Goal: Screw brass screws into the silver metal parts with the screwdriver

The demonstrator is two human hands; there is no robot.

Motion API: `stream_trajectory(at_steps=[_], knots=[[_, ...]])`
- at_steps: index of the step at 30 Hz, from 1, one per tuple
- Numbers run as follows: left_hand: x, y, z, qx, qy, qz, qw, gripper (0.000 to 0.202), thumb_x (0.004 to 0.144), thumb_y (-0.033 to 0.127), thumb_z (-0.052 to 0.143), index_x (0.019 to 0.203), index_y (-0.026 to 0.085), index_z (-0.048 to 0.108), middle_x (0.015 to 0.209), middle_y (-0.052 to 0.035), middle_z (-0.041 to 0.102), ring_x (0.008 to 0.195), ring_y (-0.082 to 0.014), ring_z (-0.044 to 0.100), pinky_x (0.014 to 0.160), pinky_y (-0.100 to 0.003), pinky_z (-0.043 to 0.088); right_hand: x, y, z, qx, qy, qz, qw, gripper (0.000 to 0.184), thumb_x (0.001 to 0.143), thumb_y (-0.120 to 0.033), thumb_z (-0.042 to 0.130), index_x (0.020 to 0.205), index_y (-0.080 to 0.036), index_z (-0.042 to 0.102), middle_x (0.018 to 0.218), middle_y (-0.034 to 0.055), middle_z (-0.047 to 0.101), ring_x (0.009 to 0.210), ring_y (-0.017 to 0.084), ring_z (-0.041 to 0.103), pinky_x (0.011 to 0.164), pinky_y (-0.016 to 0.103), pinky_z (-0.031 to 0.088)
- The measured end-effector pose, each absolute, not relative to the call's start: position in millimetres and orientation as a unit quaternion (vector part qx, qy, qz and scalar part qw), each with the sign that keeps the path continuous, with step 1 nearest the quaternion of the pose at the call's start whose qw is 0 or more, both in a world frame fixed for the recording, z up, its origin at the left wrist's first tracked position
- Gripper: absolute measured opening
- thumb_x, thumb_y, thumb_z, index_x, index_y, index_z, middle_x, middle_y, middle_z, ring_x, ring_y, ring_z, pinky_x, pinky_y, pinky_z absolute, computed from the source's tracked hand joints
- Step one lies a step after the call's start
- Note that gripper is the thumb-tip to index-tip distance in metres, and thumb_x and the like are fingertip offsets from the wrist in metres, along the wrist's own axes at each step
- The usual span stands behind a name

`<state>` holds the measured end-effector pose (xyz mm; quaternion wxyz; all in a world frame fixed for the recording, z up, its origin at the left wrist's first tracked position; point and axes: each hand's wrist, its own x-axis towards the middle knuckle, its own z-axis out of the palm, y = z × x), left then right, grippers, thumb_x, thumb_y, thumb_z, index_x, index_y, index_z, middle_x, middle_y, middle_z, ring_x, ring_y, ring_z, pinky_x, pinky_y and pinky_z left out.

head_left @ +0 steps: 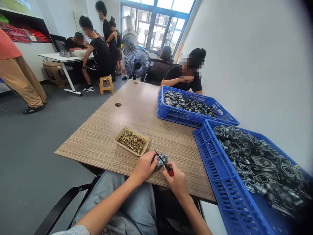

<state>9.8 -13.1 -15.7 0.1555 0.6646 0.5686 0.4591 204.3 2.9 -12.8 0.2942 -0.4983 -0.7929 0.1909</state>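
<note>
My left hand (144, 167) is closed around a small grey metal part (161, 160) at the near edge of the wooden table (127, 114). My right hand (178, 181) grips a red-handled screwdriver (164, 164), whose dark shaft points up and left onto the part. Just beyond my hands sits a shallow beige tray (121, 133) filled with small brass screws (131, 141).
A blue crate (220, 176) of grey metal parts stands at my right, a second blue crate (181, 116) behind it. A person in black sits at the table's far right. Two fans (137, 62), another table and several people are farther back.
</note>
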Motion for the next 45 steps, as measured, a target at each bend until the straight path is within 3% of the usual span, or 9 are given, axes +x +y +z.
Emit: stream_trajectory(at_steps=[11, 17, 20, 23, 28, 36, 45], knots=[[10, -11, -20, 0.643, 0.571, 0.482, 0.167, 0.018, 0.107, 0.024, 0.049, 0.111, 0.02, 0.066, 0.106, -0.0063, 0.076, 0.098, -0.0211, 0.073, 0.087, -0.034, 0.058, 203, 26, 25, -0.457, -0.866, 0.104, 0.177, 0.021, 0.101, -0.039, 0.052, 0.099, -0.022, 0.064, 0.074, 0.0022, 0.07, 0.062, 0.021, 0.066, 0.061, 0.029, 0.04], [10, -10, -21, 0.636, 0.557, 0.5, 0.188, 0.019, 0.107, 0.023, 0.049, 0.115, 0.02, 0.067, 0.107, -0.0078, 0.077, 0.1, -0.0227, 0.074, 0.09, -0.036, 0.059, 196, 27, 10, -0.501, -0.819, 0.099, 0.26, 0.035, 0.103, -0.053, 0.053, 0.093, -0.022, 0.064, 0.069, 0.0022, 0.068, 0.059, 0.02, 0.064, 0.062, 0.029, 0.041], [9, -10, -21, 0.641, 0.552, 0.498, 0.189, 0.021, 0.107, 0.026, 0.048, 0.115, 0.021, 0.067, 0.106, -0.0078, 0.078, 0.099, -0.0229, 0.075, 0.089, -0.036, 0.059, 186, 28, 1, -0.547, -0.768, 0.098, 0.318, 0.043, 0.102, -0.06, 0.052, 0.082, -0.023, 0.06, 0.065, 0.0027, 0.066, 0.057, 0.019, 0.061, 0.062, 0.029, 0.04], [8, -10, -23, 0.646, 0.542, 0.5, 0.196, 0.023, 0.108, 0.027, 0.046, 0.119, 0.021, 0.066, 0.111, -0.0087, 0.078, 0.102, -0.0237, 0.075, 0.091, -0.037, 0.06, 175, 29, -1, -0.587, -0.74, 0.091, 0.317, 0.052, 0.103, -0.063, 0.047, 0.071, -0.024, 0.058, 0.061, 0.0039, 0.065, 0.056, 0.02, 0.059, 0.061, 0.03, 0.037], [6, -7, -26, 0.65, 0.535, 0.5, 0.206, 0.025, 0.108, 0.03, 0.046, 0.119, 0.02, 0.066, 0.112, -0.0102, 0.078, 0.102, -0.0255, 0.076, 0.089, -0.039, 0.061, 165, 28, 1, -0.635, -0.717, 0.06, 0.279, 0.055, 0.104, -0.063, 0.049, 0.068, -0.024, 0.062, 0.063, 0.0053, 0.07, 0.059, 0.021, 0.063, 0.06, 0.031, 0.031], [3, -2, -30, 0.648, 0.525, 0.504, 0.225, 0.029, 0.107, 0.038, 0.046, 0.119, 0.02, 0.066, 0.111, -0.0106, 0.079, 0.099, -0.0268, 0.077, 0.085, -0.039, 0.06, 166, 32, 5, -0.648, -0.731, 0.0, 0.213, 0.047, 0.107, -0.055, 0.052, 0.079, -0.023, 0.071, 0.075, 0.0049, 0.079, 0.069, 0.021, 0.073, 0.062, 0.029, 0.031], [2, 4, -35, 0.648, 0.525, 0.497, 0.24, 0.041, 0.105, 0.048, 0.046, 0.123, 0.017, 0.065, 0.09, -0.0068, 0.076, 0.077, -0.0236, 0.074, 0.075, -0.036, 0.057, 207, 38, 69, -0.663, -0.742, -0.086, 0.051, 0.04, 0.106, -0.053, 0.057, 0.089, -0.022, 0.074, 0.086, 0.0066, 0.082, 0.078, 0.02, 0.076, 0.061, 0.028, 0.031]])
